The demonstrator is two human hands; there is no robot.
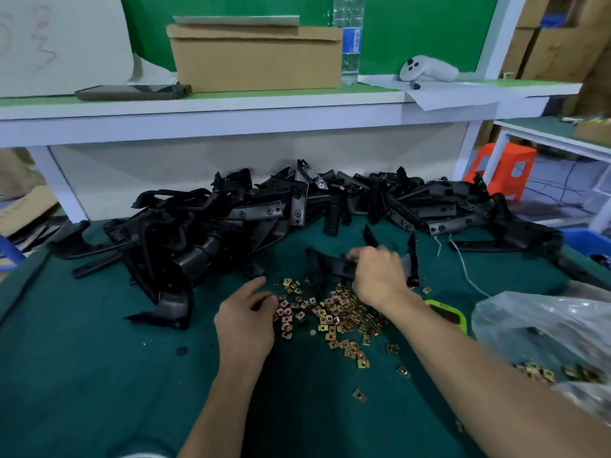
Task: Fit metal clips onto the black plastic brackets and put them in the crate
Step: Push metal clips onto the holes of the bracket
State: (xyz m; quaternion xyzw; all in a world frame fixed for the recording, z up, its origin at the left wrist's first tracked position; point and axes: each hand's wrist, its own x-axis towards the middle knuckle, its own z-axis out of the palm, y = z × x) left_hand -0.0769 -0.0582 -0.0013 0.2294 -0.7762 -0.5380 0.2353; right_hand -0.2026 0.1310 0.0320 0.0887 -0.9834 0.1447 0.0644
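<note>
I count two hands: my left hand [244,314] and right hand [380,276], the right gripping one black bracket [327,264]. The bracket pile [231,223] across the middle and the scattered metal clips [334,314] are too many to number. Along the top there is one cardboard box [258,57], one water bottle [350,38] and one white controller [426,71]. At the right edge there is one orange stool [502,166] and one plastic bag [545,328].

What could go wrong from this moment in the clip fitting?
1. The right hand holds a black plastic bracket at the edge of the loose metal clips; dragging it back may scatter them.
2. A stray clip lies apart, toward the person, and is easily brushed away unnoticed.
</note>
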